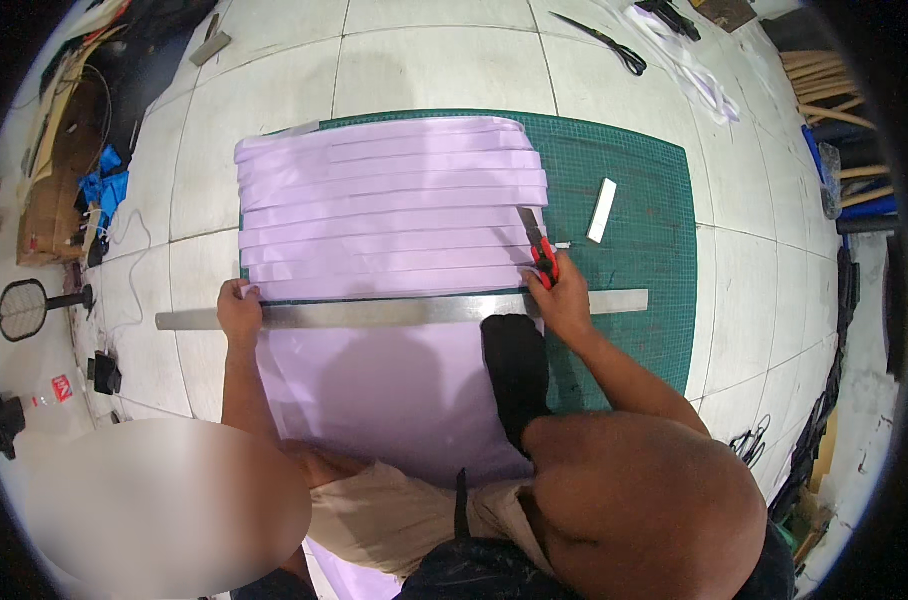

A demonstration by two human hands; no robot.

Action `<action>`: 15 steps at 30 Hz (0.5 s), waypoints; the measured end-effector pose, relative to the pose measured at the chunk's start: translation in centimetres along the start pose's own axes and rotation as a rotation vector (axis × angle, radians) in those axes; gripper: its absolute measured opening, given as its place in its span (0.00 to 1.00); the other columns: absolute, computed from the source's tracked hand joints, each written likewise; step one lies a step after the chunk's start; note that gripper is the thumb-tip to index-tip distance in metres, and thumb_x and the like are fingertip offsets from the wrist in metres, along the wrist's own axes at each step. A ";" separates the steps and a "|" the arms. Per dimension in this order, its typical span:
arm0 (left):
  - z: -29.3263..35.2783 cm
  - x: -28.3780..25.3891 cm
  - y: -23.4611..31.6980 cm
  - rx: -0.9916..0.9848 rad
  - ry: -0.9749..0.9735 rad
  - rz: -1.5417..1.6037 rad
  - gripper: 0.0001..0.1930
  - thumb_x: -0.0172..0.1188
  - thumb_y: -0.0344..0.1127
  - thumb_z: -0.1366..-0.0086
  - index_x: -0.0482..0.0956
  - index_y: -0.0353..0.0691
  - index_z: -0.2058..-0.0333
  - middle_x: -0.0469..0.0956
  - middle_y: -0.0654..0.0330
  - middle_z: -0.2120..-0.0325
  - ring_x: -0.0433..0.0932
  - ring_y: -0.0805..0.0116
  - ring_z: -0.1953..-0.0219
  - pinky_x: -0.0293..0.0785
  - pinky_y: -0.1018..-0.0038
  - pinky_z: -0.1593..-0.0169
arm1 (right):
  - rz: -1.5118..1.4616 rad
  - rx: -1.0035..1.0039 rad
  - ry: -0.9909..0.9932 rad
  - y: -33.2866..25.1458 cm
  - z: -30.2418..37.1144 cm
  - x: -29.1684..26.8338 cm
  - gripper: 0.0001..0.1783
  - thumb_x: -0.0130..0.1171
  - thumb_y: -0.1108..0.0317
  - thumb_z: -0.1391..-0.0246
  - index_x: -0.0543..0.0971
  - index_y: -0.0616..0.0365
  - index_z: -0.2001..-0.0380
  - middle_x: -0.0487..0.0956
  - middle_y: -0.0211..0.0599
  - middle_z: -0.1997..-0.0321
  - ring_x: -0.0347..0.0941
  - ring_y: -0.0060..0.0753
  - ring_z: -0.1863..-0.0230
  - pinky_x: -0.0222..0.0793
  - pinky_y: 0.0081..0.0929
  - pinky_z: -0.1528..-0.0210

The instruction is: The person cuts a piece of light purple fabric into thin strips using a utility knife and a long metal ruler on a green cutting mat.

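A lilac sheet (394, 390) lies on a green cutting mat (634, 180), its far part cut into several overlapping strips (384, 215). Across the sheet runs a long metal ruler (404, 312), with a thin green gap along its far edge. My left hand (239, 312) is closed at the left end of the nearest strip, its fingers pinching the edge by the ruler. A red and black utility knife (544, 262) is in my right hand (566, 300), blade pointing away over the strips. That hand's fingertips are by the strip's right end.
My black-socked foot (514, 365) rests on the sheet, against the ruler. A white bar (601, 211) lies on the mat. Beyond, black scissors (604, 42) and white cloth (689, 65) lie on the tiles. At left are a cardboard box (59, 190) and a racket-shaped swatter (26, 308).
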State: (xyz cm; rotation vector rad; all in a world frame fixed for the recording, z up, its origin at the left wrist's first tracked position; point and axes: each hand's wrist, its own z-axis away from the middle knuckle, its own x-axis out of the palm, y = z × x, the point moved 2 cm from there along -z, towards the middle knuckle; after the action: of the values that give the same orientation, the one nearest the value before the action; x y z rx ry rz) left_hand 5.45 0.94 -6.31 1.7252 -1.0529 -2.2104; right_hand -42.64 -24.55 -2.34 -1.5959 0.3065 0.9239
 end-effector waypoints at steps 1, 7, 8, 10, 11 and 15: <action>0.3 0.0 0.4 0.024 0.023 -0.010 0.12 0.65 0.32 0.43 0.79 0.36 0.60 0.81 0.54 0.66 0.79 0.60 0.64 0.74 0.66 0.56 | 0.010 -0.004 -0.009 0.2 0.1 -0.1 0.18 0.70 0.63 0.48 0.73 0.62 0.65 0.72 0.43 0.75 0.68 0.40 0.73 0.68 0.37 0.66; 1.1 -0.4 2.0 0.047 0.035 -0.170 0.12 0.61 0.32 0.41 0.78 0.38 0.58 0.81 0.53 0.65 0.79 0.57 0.64 0.74 0.64 0.55 | 0.033 0.053 -0.074 -0.1 -0.3 0.1 0.18 0.71 0.62 0.49 0.74 0.61 0.66 0.72 0.44 0.75 0.70 0.44 0.73 0.67 0.39 0.66; 0.9 -0.6 1.7 0.026 0.025 -0.176 0.13 0.60 0.32 0.41 0.78 0.39 0.57 0.81 0.52 0.65 0.79 0.56 0.64 0.74 0.64 0.55 | 0.055 0.031 -0.078 0.0 -0.3 0.3 0.18 0.71 0.62 0.49 0.74 0.61 0.66 0.72 0.44 0.75 0.70 0.44 0.73 0.67 0.40 0.66; 0.7 -0.7 1.2 0.010 0.008 -0.123 0.14 0.62 0.33 0.42 0.78 0.39 0.57 0.79 0.55 0.67 0.78 0.60 0.65 0.74 0.66 0.56 | 0.072 0.000 -0.078 0.4 -0.3 0.5 0.20 0.72 0.60 0.51 0.74 0.61 0.66 0.72 0.44 0.75 0.70 0.45 0.72 0.67 0.41 0.66; 0.8 -0.6 1.4 0.001 -0.004 -0.096 0.14 0.63 0.34 0.43 0.78 0.38 0.57 0.79 0.56 0.68 0.78 0.62 0.65 0.74 0.67 0.57 | 0.070 -0.008 -0.075 0.5 -0.3 0.4 0.21 0.73 0.59 0.52 0.74 0.62 0.66 0.72 0.44 0.74 0.70 0.46 0.72 0.66 0.42 0.66; 1.0 -0.9 2.0 0.020 -0.004 -0.177 0.21 0.62 0.36 0.46 0.76 0.35 0.54 0.79 0.45 0.60 0.79 0.50 0.56 0.74 0.59 0.50 | 0.081 -0.037 -0.124 -0.8 0.1 -0.9 0.25 0.76 0.53 0.57 0.74 0.62 0.70 0.74 0.46 0.70 0.73 0.54 0.67 0.68 0.46 0.64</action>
State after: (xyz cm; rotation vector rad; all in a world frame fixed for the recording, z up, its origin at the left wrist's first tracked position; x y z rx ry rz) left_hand 4.25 0.38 -4.33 1.8909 -0.9608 -2.3135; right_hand -42.78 -24.48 -1.18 -1.5617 0.2695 1.0914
